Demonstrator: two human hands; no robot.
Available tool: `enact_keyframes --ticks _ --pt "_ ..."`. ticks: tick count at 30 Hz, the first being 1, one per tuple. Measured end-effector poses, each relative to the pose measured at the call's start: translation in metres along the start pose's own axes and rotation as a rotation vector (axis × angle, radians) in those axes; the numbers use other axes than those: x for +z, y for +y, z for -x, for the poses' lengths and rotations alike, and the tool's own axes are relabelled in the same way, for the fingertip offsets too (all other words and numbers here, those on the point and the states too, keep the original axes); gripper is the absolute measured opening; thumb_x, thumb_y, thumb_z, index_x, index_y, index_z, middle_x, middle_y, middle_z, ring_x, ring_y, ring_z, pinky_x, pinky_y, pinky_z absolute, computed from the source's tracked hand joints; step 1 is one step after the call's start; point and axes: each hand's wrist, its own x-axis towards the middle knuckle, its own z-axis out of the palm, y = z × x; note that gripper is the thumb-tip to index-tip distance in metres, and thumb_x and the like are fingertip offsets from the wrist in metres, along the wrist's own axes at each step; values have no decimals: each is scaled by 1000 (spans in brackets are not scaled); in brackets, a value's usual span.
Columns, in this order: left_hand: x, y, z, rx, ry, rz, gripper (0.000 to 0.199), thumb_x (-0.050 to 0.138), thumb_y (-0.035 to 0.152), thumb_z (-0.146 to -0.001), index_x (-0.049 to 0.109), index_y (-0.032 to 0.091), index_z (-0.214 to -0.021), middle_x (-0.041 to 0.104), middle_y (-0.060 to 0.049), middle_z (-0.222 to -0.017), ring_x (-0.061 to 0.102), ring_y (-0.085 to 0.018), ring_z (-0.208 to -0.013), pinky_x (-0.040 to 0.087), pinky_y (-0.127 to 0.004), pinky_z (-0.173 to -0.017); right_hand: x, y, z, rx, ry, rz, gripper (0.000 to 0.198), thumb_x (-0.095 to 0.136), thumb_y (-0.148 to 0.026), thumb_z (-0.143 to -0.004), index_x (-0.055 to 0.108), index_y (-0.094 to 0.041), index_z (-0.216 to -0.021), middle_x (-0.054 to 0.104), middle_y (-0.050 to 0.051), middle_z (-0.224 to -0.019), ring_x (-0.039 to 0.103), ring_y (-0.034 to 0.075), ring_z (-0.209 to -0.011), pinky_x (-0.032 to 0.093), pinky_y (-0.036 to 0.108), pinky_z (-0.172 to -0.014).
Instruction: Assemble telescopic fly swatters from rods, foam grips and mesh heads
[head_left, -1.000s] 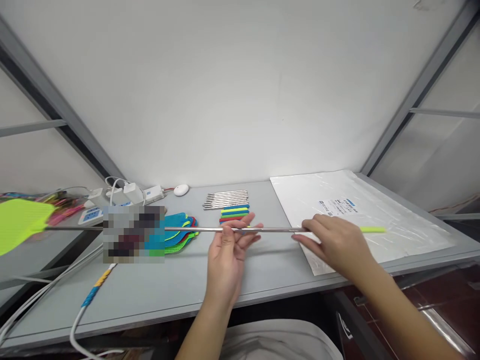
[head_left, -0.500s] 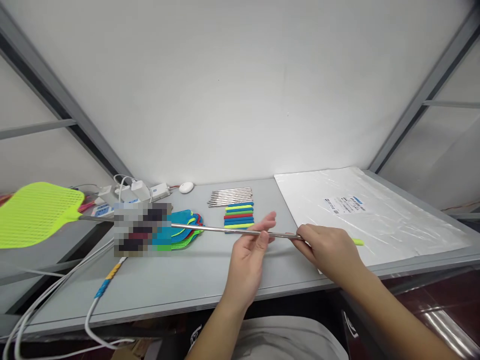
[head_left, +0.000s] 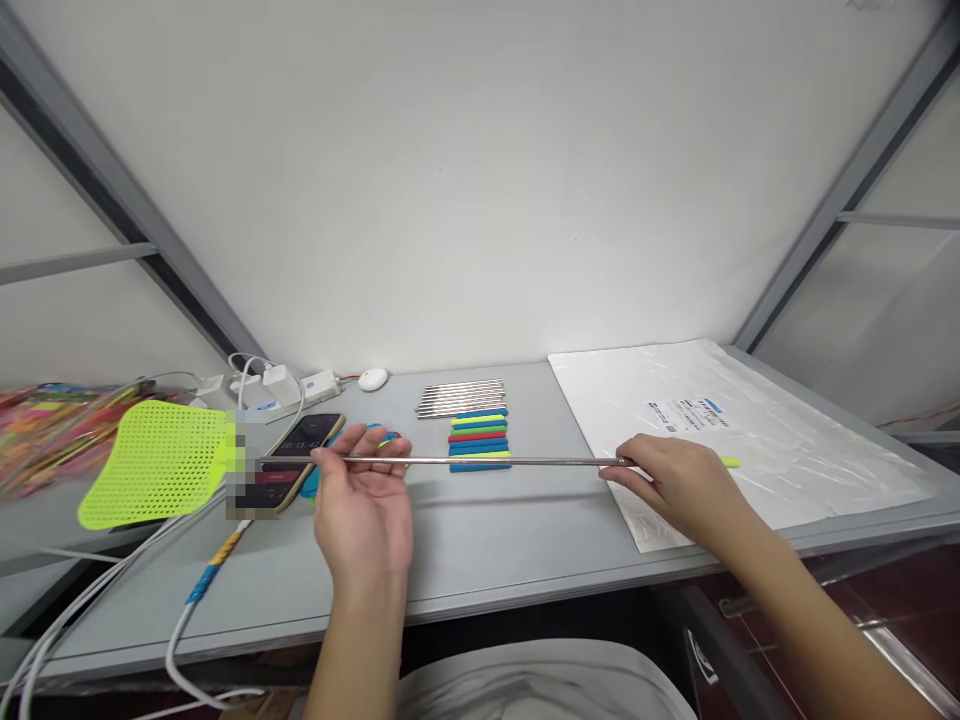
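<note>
A fly swatter with a lime-green perforated head (head_left: 154, 465) and a thin metal rod (head_left: 487, 461) stretches level across the view, above the table. My right hand (head_left: 671, 485) is closed around its handle end, where a lime-green tip (head_left: 730, 462) sticks out on the far side. Palm up, my left hand (head_left: 364, 510) supports the rod nearer the head, thumb against it and fingers loosely curled behind. Behind my left hand, blue swatter heads (head_left: 309, 487) are mostly hidden.
Coloured handle sleeves (head_left: 478, 440) lie in a row below several metal rods (head_left: 461, 397). A phone (head_left: 304, 440), power strips (head_left: 319, 385), a round white device (head_left: 373, 379) and white cables (head_left: 180, 625) are at left. A white wrapped package (head_left: 720, 480) covers the right side.
My left hand has slid left along the rod, from the middle toward the swatter head. The head has shifted right and slightly down. My right hand has moved a little right, keeping its grip.
</note>
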Motion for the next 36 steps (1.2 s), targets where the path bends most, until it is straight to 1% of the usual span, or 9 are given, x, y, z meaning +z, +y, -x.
enact_keyframes --ticks 5,12,16,19,21,25,28,32,36 --pt "10 -12 24 -98 -111 12 35 52 54 -91 62 21 -89 74 -2 -82 71 -19 -78 52 -38 -81 3 -6 2 -53 45 47 47 38 -50 -99 50 -20 -65 56 -3 -52 46 10 -43 19 27 -47" --pt "24 -40 79 -333 -361 -58 38 43 54 -95 60 20 -100 74 -12 -101 69 -26 -99 50 -39 -83 5 -27 -1 -85 57 78 46 37 -51 -99 47 -21 -66 56 -3 -51 48 11 -42 17 27 -46" --pt "24 -44 87 -439 -444 -115 43 39 54 -96 59 20 -112 70 -14 -115 65 -26 -107 50 -38 -83 7 -31 -2 -81 62 87 45 39 -51 -98 47 -21 -67 55 -4 -51 49 11 -42 18 27 -46" --pt "25 -37 82 -409 -478 -100 42 42 52 -96 55 25 -126 62 -12 -129 63 -24 -109 49 -35 -84 8 -27 -4 -57 33 30 45 38 -51 -99 46 -21 -66 55 -4 -52 48 11 -43 20 26 -46" --pt "25 -30 75 -333 -418 -19 44 42 54 -95 51 29 -130 62 -11 -129 66 -22 -102 50 -36 -84 9 -22 -5 -39 8 2 45 38 -50 -99 47 -21 -66 54 -4 -52 48 11 -43 21 25 -46" --pt "18 -15 51 -121 -136 137 47 40 61 -92 56 26 -119 67 -9 -116 68 -18 -84 52 -36 -82 11 -16 -5 9 -26 -25 41 41 -53 -97 51 -22 -72 54 -5 -52 49 12 -45 23 25 -47" --pt "10 -7 31 -29 36 155 41 45 56 -93 61 25 -114 68 -7 -112 66 -15 -82 52 -32 -82 13 -13 -6 49 -58 -46 37 44 -54 -95 54 -22 -79 57 -5 -55 52 12 -48 27 24 -49" --pt "6 1 17 36 79 128 31 53 46 -93 62 26 -115 66 -5 -115 65 -14 -84 53 -33 -83 13 -6 -6 62 -124 -67 37 42 -53 -96 54 -23 -79 60 -3 -64 53 13 -53 29 25 -51" --pt "0 12 2 67 155 154 33 45 44 -96 64 21 -111 67 -6 -114 66 -14 -80 55 -32 -80 10 13 1 92 -205 -8 40 40 -55 -96 50 -22 -76 59 -3 -64 53 13 -54 28 25 -50"
